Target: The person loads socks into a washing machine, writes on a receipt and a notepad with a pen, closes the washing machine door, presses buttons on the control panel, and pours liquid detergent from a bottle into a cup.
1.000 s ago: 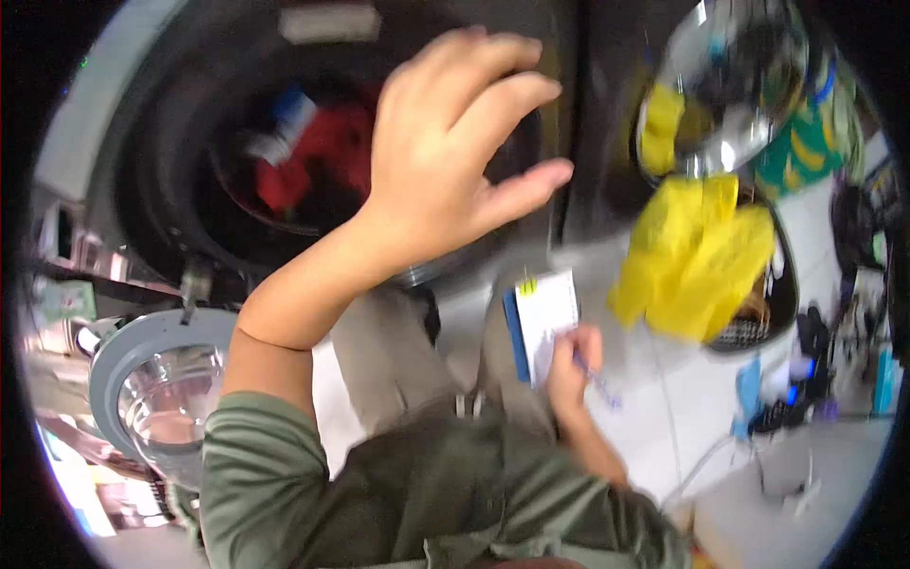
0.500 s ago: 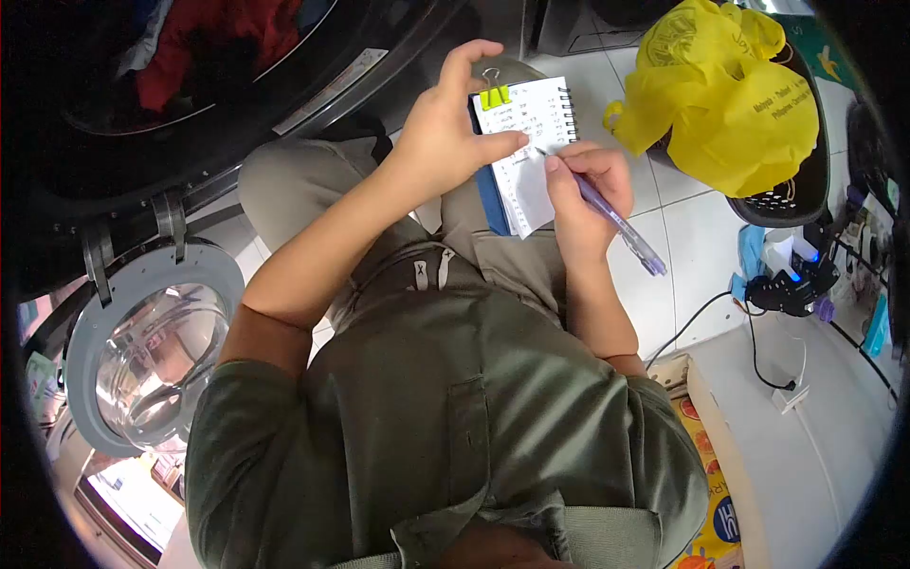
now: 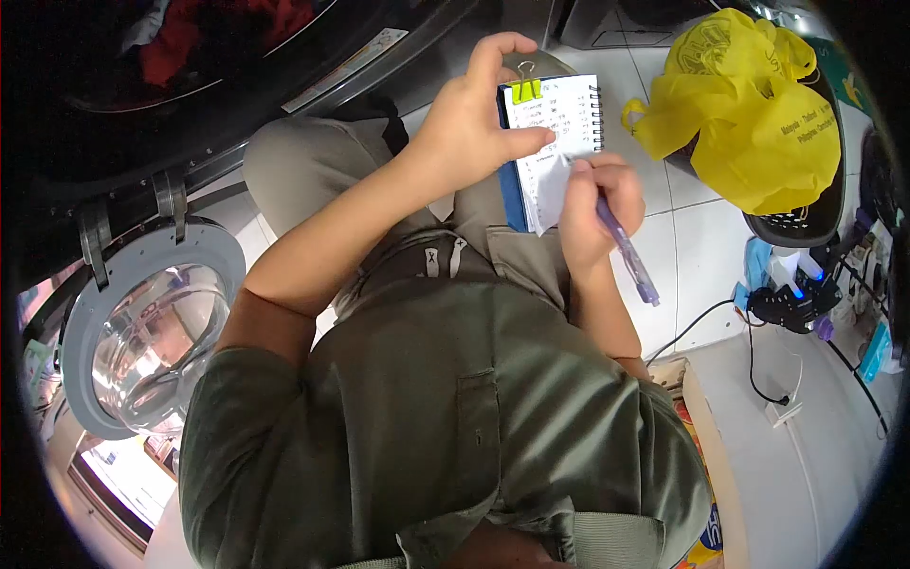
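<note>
A small spiral notepad [image 3: 559, 185] with a blue cover lies tilted over my lap, its page carrying handwritten lines. A yellow-green binder clip [image 3: 526, 90] grips its top left corner. My left hand [image 3: 474, 123] holds the notepad from its left side, thumb pressed on the page and index finger stretched past the clip. In my right hand [image 3: 599, 204] a purple pen [image 3: 630, 256] is pinched, its barrel slanting down to the right. The hand rests at the notepad's lower right; the pen's tip is hidden by my fingers.
A front-loading machine [image 3: 284, 104] with red cloth inside stands at upper left, its round door [image 3: 85, 351] swung out. A yellow bag [image 3: 749, 123] sits on a black basket [image 3: 796, 226] at the right. Cables [image 3: 711, 313] run along the wall below it.
The notepad and both hands have shifted slightly right in view. My right hand has turned, so the pen points more steeply down and its tip is no longer visible.
</note>
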A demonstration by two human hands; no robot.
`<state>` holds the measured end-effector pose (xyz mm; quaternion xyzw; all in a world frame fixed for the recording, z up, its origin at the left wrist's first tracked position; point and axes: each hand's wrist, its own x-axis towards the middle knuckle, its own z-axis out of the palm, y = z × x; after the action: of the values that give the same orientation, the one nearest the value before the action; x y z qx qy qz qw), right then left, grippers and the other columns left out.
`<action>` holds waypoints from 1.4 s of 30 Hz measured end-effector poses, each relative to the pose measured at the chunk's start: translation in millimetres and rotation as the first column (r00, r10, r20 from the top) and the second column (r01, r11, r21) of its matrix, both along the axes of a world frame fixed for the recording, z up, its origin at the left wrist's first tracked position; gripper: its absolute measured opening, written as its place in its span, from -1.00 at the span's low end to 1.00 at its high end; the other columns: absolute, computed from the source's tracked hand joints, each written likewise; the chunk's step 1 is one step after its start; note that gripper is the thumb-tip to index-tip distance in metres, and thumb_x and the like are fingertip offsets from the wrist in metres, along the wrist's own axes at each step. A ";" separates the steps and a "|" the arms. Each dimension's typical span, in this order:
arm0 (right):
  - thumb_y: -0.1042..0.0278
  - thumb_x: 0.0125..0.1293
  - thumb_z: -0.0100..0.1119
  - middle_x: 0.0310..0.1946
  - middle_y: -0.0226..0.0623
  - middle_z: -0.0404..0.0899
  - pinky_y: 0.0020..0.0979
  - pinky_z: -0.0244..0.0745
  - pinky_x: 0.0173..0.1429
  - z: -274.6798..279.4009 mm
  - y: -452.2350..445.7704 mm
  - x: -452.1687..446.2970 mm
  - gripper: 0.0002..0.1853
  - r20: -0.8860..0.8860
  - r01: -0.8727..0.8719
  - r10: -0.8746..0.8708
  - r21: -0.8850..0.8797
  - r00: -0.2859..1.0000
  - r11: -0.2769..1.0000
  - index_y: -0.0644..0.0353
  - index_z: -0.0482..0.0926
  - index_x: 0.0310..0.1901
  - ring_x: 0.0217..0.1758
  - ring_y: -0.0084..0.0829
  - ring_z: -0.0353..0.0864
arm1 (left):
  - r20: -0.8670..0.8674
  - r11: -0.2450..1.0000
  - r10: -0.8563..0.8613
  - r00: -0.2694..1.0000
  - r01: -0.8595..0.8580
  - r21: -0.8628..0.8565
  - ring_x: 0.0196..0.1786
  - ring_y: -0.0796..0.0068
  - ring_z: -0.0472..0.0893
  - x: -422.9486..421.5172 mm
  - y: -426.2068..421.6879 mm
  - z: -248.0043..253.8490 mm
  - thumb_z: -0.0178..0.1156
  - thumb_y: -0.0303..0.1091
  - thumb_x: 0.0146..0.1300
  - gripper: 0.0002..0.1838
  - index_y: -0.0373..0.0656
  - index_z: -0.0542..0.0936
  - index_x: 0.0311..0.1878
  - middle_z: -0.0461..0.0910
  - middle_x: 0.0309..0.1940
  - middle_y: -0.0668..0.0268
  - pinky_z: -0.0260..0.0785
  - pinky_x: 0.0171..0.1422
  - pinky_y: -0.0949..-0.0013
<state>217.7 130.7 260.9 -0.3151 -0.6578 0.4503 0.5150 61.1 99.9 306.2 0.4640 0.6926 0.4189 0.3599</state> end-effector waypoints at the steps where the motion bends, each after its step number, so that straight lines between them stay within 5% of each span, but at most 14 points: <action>1: 0.69 0.05 0.07 -0.58 -0.27 0.46 -0.59 0.20 -0.52 0.5 0.1 -1.8 -0.83 -0.027 0.050 -0.050 -0.020 0.998 0.999 0.25 0.31 -0.54 -0.61 -0.62 0.28 | -0.009 1.000 -0.008 1.000 0.008 0.022 -0.20 0.47 0.57 0.0 -0.2 -2.1 0.37 -0.46 -0.14 -0.23 -0.09 0.17 0.15 0.56 -0.26 0.14 0.40 -0.11 0.46; 11: 0.68 0.04 0.07 -0.62 -0.27 0.44 -0.58 0.20 -0.53 -0.7 2.4 -3.2 -0.81 0.148 0.038 -0.063 0.164 0.987 0.986 0.24 0.28 -0.56 -0.64 -0.60 0.27 | 0.027 0.999 -0.034 0.999 0.033 0.035 -0.22 0.48 0.57 -0.7 -0.5 0.6 0.37 -0.47 -0.15 -0.24 -0.10 0.18 0.14 0.57 -0.29 0.17 0.40 -0.14 0.45; 16: 0.69 0.04 0.05 -0.61 -0.31 0.40 -0.57 0.18 -0.50 -0.7 -1.1 -4.9 -0.80 0.045 0.087 -0.085 -0.025 0.995 0.996 0.23 0.25 -0.55 -0.59 -0.63 0.24 | 0.002 0.998 -0.021 1.000 0.021 0.057 -0.23 0.49 0.57 -0.4 1.0 1.3 0.37 -0.47 -0.16 -0.25 -0.11 0.20 0.13 0.57 -0.31 0.18 0.40 -0.15 0.45; 26: 0.67 0.06 0.02 -0.59 -0.35 0.35 -0.60 0.19 -0.47 -1.4 5.8 -1.8 -0.83 0.029 0.075 -0.073 -0.049 0.997 0.996 0.22 0.25 -0.52 -0.58 -0.63 0.23 | 0.041 0.999 -0.018 0.999 0.017 0.029 -0.22 0.51 0.55 -0.9 -0.8 2.5 0.37 -0.48 -0.15 -0.26 -0.14 0.21 0.13 0.53 -0.29 0.18 0.39 -0.13 0.47; 28: 0.69 0.03 0.01 -0.58 -0.34 0.35 -0.56 0.22 -0.39 5.7 8.2 1.9 -0.84 -0.122 0.142 -0.203 -0.388 0.972 0.911 0.24 0.26 -0.50 -0.52 -0.59 0.25 | -0.018 0.997 -0.022 1.000 0.024 0.076 -0.22 0.50 0.55 -1.9 -1.5 -0.9 0.37 -0.48 -0.15 -0.26 -0.13 0.21 0.14 0.53 -0.28 0.17 0.39 -0.12 0.47; 39: 0.66 0.02 0.04 -0.65 -0.36 0.33 -0.55 0.21 -0.47 -4.8 11.1 -0.7 -0.82 0.092 0.156 -0.148 -0.093 0.985 0.983 0.23 0.25 -0.55 -0.59 -0.60 0.23 | 0.046 0.999 -0.026 0.999 0.024 0.043 -0.23 0.49 0.57 -1.6 -2.1 -4.8 0.37 -0.46 -0.16 -0.27 -0.13 0.22 0.12 0.56 -0.31 0.19 0.40 -0.14 0.48; 42: 0.66 0.02 0.04 -0.67 -0.36 0.34 -0.54 0.21 -0.50 -4.3 12.9 -1.8 -0.82 0.135 0.190 -0.182 -0.051 0.974 0.980 0.23 0.26 -0.57 -0.61 -0.60 0.24 | 0.033 0.990 0.019 0.999 -0.023 0.137 -0.47 0.40 0.49 -1.1 -0.7 -8.8 0.39 -0.40 -0.22 -0.27 -0.08 0.24 0.08 0.51 -0.42 0.22 0.32 -0.39 0.38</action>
<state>215.8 143.6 256.6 -0.4201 -0.6428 0.3992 0.5010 60.0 99.3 297.3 0.4737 0.6611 0.4767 0.3336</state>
